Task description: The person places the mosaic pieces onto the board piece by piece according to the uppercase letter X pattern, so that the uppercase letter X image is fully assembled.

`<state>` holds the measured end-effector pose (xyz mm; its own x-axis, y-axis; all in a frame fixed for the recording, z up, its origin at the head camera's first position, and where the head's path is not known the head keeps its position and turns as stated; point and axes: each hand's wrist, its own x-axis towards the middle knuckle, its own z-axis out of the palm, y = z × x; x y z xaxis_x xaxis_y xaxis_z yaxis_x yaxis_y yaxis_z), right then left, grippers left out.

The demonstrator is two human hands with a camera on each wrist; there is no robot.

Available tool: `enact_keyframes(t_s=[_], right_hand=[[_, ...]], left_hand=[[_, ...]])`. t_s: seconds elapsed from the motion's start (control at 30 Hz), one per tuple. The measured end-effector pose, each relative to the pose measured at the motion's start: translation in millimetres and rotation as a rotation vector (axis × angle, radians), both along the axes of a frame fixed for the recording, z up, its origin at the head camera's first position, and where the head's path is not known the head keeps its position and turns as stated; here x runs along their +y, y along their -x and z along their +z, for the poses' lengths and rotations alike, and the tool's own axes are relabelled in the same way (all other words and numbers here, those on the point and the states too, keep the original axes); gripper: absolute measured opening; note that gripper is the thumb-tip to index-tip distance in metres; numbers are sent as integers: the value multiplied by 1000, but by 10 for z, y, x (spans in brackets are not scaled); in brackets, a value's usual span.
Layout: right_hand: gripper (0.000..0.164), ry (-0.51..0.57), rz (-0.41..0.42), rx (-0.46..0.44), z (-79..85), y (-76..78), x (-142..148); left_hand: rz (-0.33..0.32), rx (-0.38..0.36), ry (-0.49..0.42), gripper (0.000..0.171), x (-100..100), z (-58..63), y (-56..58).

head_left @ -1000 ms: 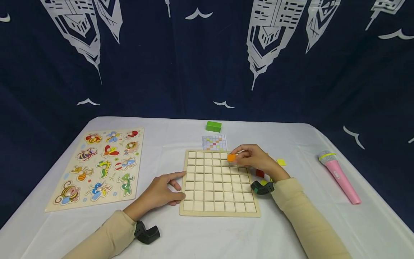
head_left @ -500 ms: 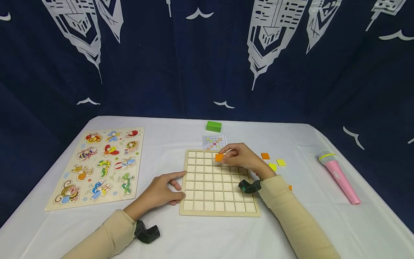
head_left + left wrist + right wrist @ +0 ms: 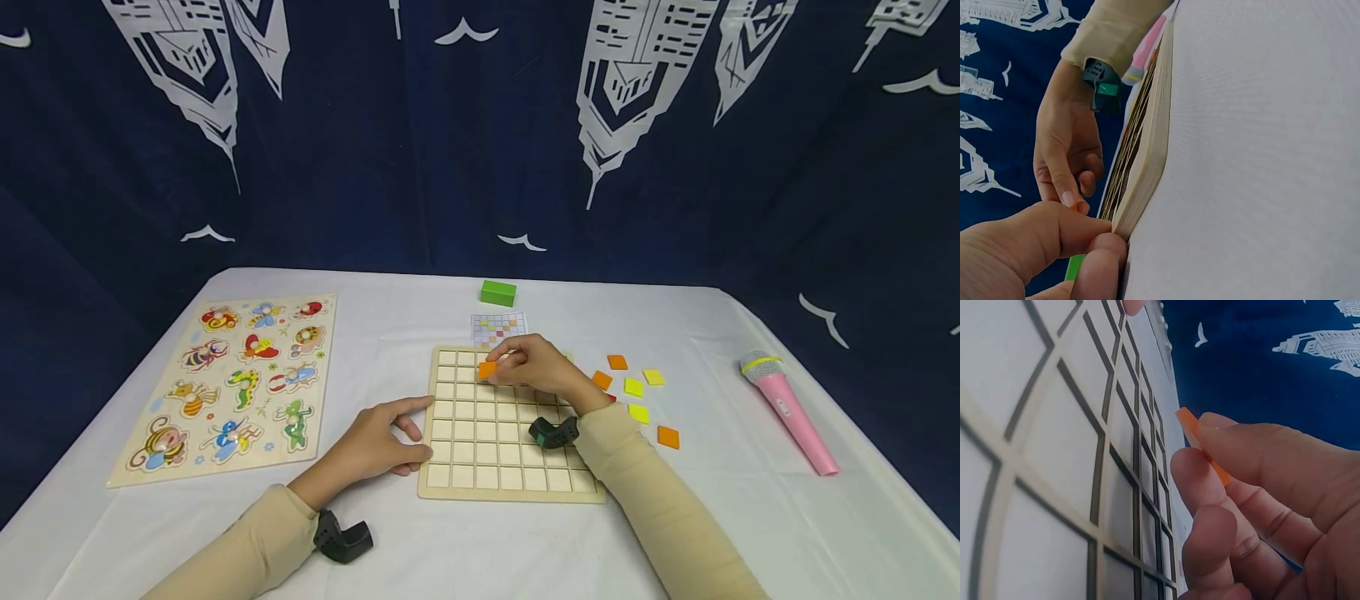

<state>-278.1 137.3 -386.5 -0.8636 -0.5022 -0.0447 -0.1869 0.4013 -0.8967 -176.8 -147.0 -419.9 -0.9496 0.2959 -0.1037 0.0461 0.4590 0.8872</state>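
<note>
A pale wooden grid board [image 3: 480, 442] [image 3: 1054, 444] [image 3: 1147, 150] with empty square cells lies on the white table. My right hand [image 3: 525, 367] [image 3: 1235, 506] hovers over the board's far rows and pinches an orange square tile [image 3: 488, 370] [image 3: 1192, 434] between thumb and fingers, just above the cells. My left hand [image 3: 375, 442] [image 3: 1054, 250] rests at the board's left edge, thumb and finger against its side.
Loose orange and yellow tiles [image 3: 634, 387] lie right of the board. A small pattern card [image 3: 498, 327] and a green block [image 3: 497, 292] sit behind it. An animal peg puzzle [image 3: 240, 379] lies at the left, a pink toy microphone [image 3: 787, 411] at the right.
My right hand has carried the orange tile leftward over the board's far rows. The loose tiles behind it have come into view. The left hand has stayed still.
</note>
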Motion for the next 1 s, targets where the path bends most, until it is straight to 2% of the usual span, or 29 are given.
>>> enact_keyframes(t_s=[0.2, 0.47, 0.67, 1.0], right_hand=[[28, -58, -9, 30, 7, 13, -114], [28, -138, -37, 12, 33, 43, -245], [25, -160, -33, 4, 27, 62, -290], [24, -202, -17, 50, -7, 99, -347]], left_hand=[[-7, 2, -5, 74, -4, -8, 8], [-6, 3, -2, 74, -2, -10, 8], [-9, 3, 4, 74, 4, -10, 14], [-11, 0, -4, 74, -6, -5, 12]])
